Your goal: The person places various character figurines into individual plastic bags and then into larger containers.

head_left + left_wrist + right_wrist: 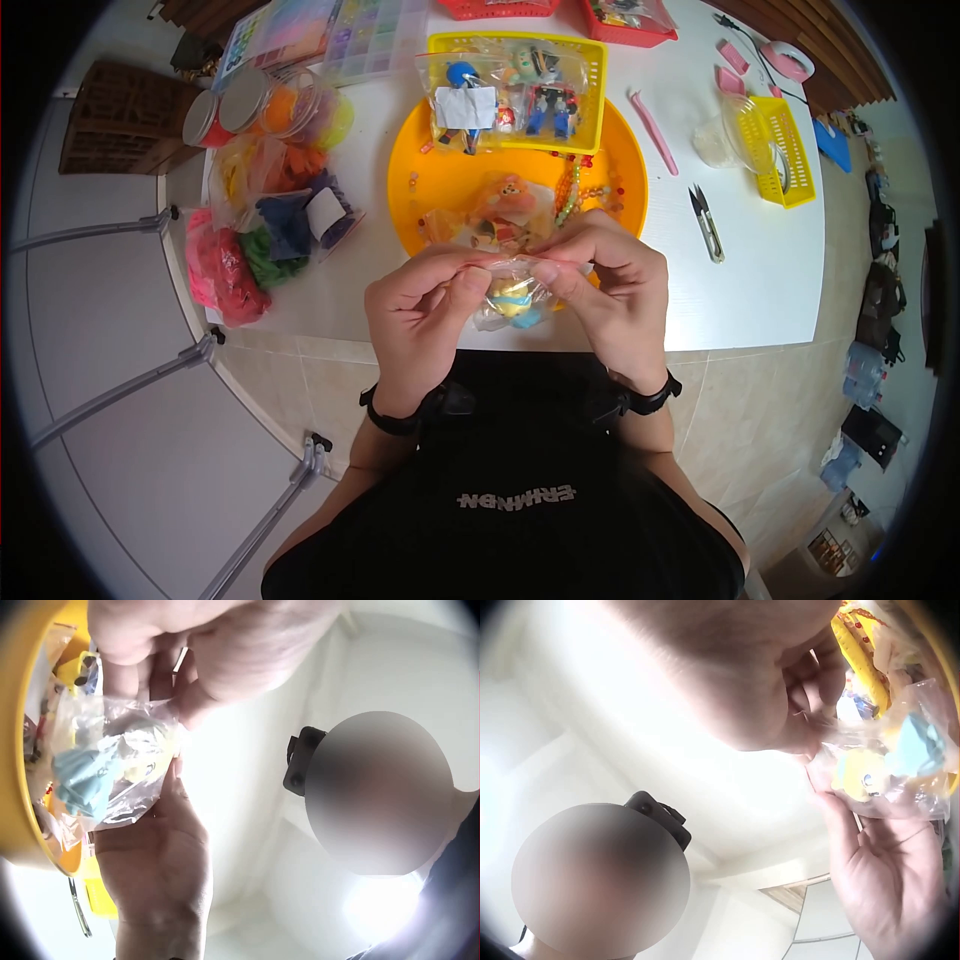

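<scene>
Between my hands is a small clear plastic bag [530,315] with a yellow and light-blue toy figure [510,298] inside. My left hand [418,320] pinches the bag's top edge between thumb and fingers on the left. On the right, my right hand [622,300] pinches the same edge, its thumb close to the other thumb. The bag hangs below the fingertips, over the near rim of a round orange tray [405,190]. In the left wrist view the toy's light-blue part [86,780] shows through the film; the right wrist view shows its yellow head [862,774] and an eye.
Other bagged toys [510,205] and bead strings [572,190] lie in the tray. A yellow basket [596,100] of bagged figures rests at its back. Bags of coloured material [225,265] and jars [245,100] stand left; snips [707,222] and a pink tool [655,132] lie right.
</scene>
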### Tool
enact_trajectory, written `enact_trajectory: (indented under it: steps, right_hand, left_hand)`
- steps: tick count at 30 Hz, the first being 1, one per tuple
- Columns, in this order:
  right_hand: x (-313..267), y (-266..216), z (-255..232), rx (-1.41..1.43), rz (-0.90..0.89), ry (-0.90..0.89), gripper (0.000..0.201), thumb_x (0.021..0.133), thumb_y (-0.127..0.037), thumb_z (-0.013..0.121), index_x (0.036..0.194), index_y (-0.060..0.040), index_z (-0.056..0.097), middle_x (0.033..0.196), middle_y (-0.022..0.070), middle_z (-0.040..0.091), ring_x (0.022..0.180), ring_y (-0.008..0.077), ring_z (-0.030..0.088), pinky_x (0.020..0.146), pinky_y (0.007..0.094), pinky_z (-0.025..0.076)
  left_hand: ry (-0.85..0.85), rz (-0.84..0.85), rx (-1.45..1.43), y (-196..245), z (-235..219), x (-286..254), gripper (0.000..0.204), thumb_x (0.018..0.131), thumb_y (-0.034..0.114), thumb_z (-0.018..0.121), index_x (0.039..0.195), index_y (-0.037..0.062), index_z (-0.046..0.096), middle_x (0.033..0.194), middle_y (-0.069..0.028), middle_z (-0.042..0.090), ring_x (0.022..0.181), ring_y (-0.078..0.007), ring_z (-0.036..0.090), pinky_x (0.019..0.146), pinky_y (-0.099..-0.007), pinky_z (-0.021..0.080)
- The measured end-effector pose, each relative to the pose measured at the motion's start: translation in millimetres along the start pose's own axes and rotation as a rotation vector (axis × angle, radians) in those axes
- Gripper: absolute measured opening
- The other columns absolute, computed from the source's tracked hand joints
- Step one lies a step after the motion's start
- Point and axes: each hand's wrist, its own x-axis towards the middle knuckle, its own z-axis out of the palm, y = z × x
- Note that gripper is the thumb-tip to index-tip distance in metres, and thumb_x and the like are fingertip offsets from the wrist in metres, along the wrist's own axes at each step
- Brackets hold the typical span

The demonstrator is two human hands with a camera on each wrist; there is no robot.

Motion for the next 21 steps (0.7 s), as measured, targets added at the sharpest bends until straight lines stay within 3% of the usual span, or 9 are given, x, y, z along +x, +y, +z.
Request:
enact_trajectory:
  steps: [5, 7, 11, 17, 21]
  right_hand:
    - [1, -10, -1, -0.041, -0.003, -0.043, 0.007, 0.088, 0.0, 0.078, 0.093, 0.0036, 0.074, 0.093, 0.0068, 0.07, 0.084, 0.0137, 0.065, 0.078, 0.0263, 0.052]
    - [0, -12, 0, 0.046, 0.075, -0.05, 0.008, 0.089, -0.001, 0.077, 0.095, 0.0035, 0.074, 0.091, 0.0069, 0.071, 0.081, 0.0126, 0.065, 0.076, 0.0261, 0.052]
    - [0, -8, -2, 0.055, 0.143, -0.029, 0.006, 0.091, -0.002, 0.075, 0.093, 0.003, 0.074, 0.088, 0.0067, 0.072, 0.079, 0.011, 0.066, 0.075, 0.0259, 0.052]
    - [2, -7, 1, -0.008, 0.028, 0.015, 0.008, 0.093, -0.004, 0.073, 0.088, 0.0021, 0.07, 0.086, 0.0055, 0.071, 0.08, 0.0105, 0.064, 0.076, 0.025, 0.051]
    - [2, -6, 0, 0.059, 0.08, 0.001, 0.007, 0.095, -0.003, 0.07, 0.091, 0.0013, 0.068, 0.086, 0.0031, 0.068, 0.08, 0.0089, 0.061, 0.075, 0.0245, 0.049]
  left_hand:
    - [-0.023, 0.054, 0.102, -2, -12, -2, 0.013, 0.097, 0.003, 0.067, 0.104, -0.0061, 0.074, 0.09, -0.0056, 0.071, 0.081, -0.0074, 0.061, 0.073, -0.0201, 0.047]
    - [-0.009, 0.052, 0.085, -2, -12, -2, 0.013, 0.098, 0.004, 0.067, 0.104, -0.006, 0.074, 0.09, -0.0052, 0.071, 0.08, -0.0068, 0.06, 0.073, -0.0199, 0.046]
    - [0.1, 0.008, 0.007, -1, -9, -1, 0.014, 0.099, 0.005, 0.067, 0.103, -0.0062, 0.073, 0.09, -0.005, 0.07, 0.081, -0.0067, 0.061, 0.074, -0.0203, 0.047]
    - [0.097, 0.016, -0.077, 1, -3, -1, 0.013, 0.099, 0.003, 0.066, 0.104, -0.0071, 0.071, 0.096, -0.0073, 0.071, 0.087, -0.0087, 0.063, 0.079, -0.0223, 0.05]
    - [0.085, 0.032, -0.081, -1, -4, 0, 0.012, 0.098, 0.001, 0.067, 0.106, -0.0072, 0.071, 0.098, -0.0085, 0.071, 0.088, -0.0092, 0.064, 0.078, -0.0224, 0.05]
